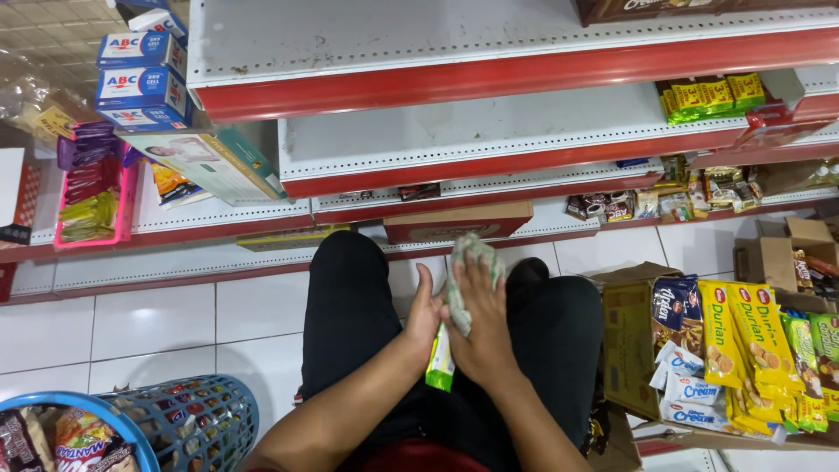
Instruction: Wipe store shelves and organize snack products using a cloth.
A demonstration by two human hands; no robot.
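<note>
I am crouched in front of white shop shelves with red edges. My left hand [425, 316] grips a green and white snack packet [441, 360] held upright over my lap. My right hand [482, 325] presses a crumpled pale green cloth [469, 273] against the packet's upper part. Both hands touch each other above my black trousers. Most of the packet is hidden behind the hands and cloth.
A cardboard box [626, 332] of yellow and green snack packets stands at my right. A blue mesh basket [188, 419] with snacks sits at the lower left. The red-edged shelves [489, 83] ahead hold blue boxes [140, 83], a pink tray [87, 201] and small packets.
</note>
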